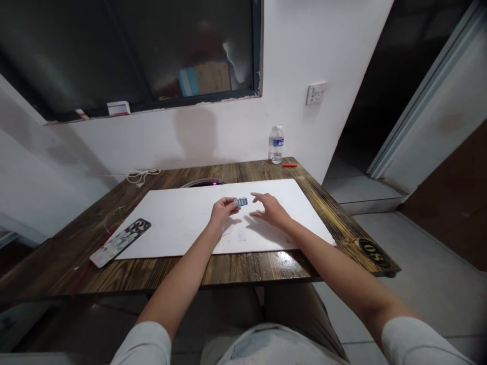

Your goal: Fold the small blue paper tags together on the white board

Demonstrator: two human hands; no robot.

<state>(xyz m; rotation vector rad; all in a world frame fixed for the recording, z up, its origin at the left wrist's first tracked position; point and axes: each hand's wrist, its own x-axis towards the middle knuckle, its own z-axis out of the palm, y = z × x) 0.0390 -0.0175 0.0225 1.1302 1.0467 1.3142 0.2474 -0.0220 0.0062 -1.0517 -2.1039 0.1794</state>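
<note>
Looks like a plain, bare workroom, honestly: white painted walls (114, 147), grey floor tiles (429, 284), a wall socket (315, 93), and one dark wooden table (64, 258).

One left hand (222, 212), one right hand (269, 210), one blue object (241, 202), one white board (171, 223), one table (57, 263), one phone (120, 242), one water bottle (277, 145), one red stick (289, 165), one wall socket (316, 93), one white cable (142, 176), one window (129, 50).

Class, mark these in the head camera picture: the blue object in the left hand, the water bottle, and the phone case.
Blue object (241, 202), head view, on its upper face.
Water bottle (277, 142), head view, on its label.
Phone case (120, 242), head view, on its back.
</note>
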